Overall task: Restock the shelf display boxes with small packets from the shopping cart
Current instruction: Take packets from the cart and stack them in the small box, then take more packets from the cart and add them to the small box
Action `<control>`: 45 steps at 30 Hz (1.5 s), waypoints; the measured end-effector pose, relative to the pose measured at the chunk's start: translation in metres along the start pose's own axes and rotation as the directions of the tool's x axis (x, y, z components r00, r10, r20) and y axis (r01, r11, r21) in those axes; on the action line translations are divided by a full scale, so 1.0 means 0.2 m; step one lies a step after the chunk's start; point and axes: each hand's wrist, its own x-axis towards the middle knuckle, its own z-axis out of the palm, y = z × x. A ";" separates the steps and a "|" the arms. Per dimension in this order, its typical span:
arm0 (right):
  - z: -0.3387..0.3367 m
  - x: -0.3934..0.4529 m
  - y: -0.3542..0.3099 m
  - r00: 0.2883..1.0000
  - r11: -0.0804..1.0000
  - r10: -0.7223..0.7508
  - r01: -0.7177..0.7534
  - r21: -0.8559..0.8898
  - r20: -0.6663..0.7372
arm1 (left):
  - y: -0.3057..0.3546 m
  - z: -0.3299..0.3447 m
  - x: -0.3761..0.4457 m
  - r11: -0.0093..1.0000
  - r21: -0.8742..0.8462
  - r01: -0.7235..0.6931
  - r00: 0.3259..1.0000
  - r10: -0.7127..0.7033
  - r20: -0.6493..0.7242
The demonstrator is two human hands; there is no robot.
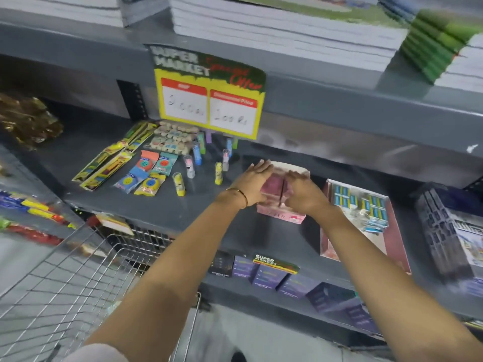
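A pink display box (283, 216) stands on the grey middle shelf (209, 202). Stacked pink packets (275, 185) fill it. My left hand (254, 181) lies flat against the left side of the packets, fingers straight. My right hand (304, 190) presses on their right side and top, fingers curled over them. To the right lies a second, flat display box (392, 236) holding small blue and yellow packets (363, 205). The wire shopping cart (65, 291) stands at the lower left; its contents are hidden.
Upright glue sticks (218, 173), carded sharpeners (146, 176) and pencil packs (109, 163) crowd the shelf's left. A yellow price sign (209, 100) hangs above. Notebook stacks (282, 30) fill the top shelf. Purple boxes (269, 276) sit below, grey boxes (444, 231) at right.
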 end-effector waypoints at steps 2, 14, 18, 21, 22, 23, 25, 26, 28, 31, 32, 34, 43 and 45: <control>0.03 -0.03 -0.13 0.995 0.996 -0.035 0.042 0.073 -0.089 | -0.06 -0.01 -0.17 0.995 -0.071 0.076 0.984 -0.086 -0.153; 0.86 -0.20 -1.41 0.517 0.522 -0.788 0.849 -0.083 0.334 | -0.75 0.45 -1.73 0.553 -0.374 0.745 0.541 -0.828 -0.147; 1.26 -0.16 -1.64 0.245 0.161 -0.698 0.969 -0.185 0.673 | -0.91 0.74 -2.04 0.401 -0.379 0.834 0.452 -0.890 0.053; 1.59 -0.07 -1.71 0.128 -0.041 -0.617 0.980 -0.195 0.776 | -1.02 1.00 -2.18 0.283 -0.344 0.895 0.348 -0.926 0.143; 1.67 -0.05 -1.71 0.106 -0.101 -0.593 0.974 -0.204 0.798 | -1.04 1.07 -2.20 0.273 -0.333 0.902 0.341 -0.926 0.164; 1.78 -0.01 -1.71 0.070 -0.171 -0.552 0.966 -0.195 0.831 | -1.06 1.16 -2.22 0.255 -0.339 0.906 0.333 -0.923 0.195; 1.96 0.05 -1.68 0.020 -0.287 -0.494 0.940 -0.184 0.869 | -1.10 1.30 -2.22 0.226 -0.356 0.906 0.319 -0.921 0.226; 2.03 0.08 -1.67 0.007 -0.321 -0.485 0.929 -0.185 0.875 | -1.12 1.35 -2.22 0.211 -0.368 0.906 0.310 -0.921 0.236; 2.17 0.14 -1.63 -0.018 -0.370 -0.468 0.912 -0.178 0.883 | -1.16 1.47 -2.20 0.177 -0.384 0.906 0.293 -0.918 0.269; 2.29 0.21 -1.57 -0.038 -0.459 -0.453 0.867 -0.197 0.891 | -1.20 1.57 -2.15 0.183 -0.371 0.911 0.301 -0.908 0.292; 2.31 0.22 -1.55 -0.050 -0.483 -0.457 0.852 -0.201 0.888 | -1.21 1.59 -2.14 0.184 -0.369 0.911 0.303 -0.906 0.296; 2.35 0.26 -1.53 -0.080 -0.507 -0.472 0.839 -0.196 0.878 | -1.23 1.65 -2.13 0.183 -0.372 0.910 0.305 -0.903 0.302; 2.25 0.20 -1.58 0.025 -0.262 -0.601 0.938 -0.227 0.799 | -1.20 1.51 -2.16 0.223 -0.388 0.894 0.324 -0.921 0.217; 2.09 0.14 -1.61 0.138 -0.024 -0.630 0.980 -0.196 0.764 | -1.19 1.36 -2.17 0.288 -0.361 0.887 0.366 -0.915 0.168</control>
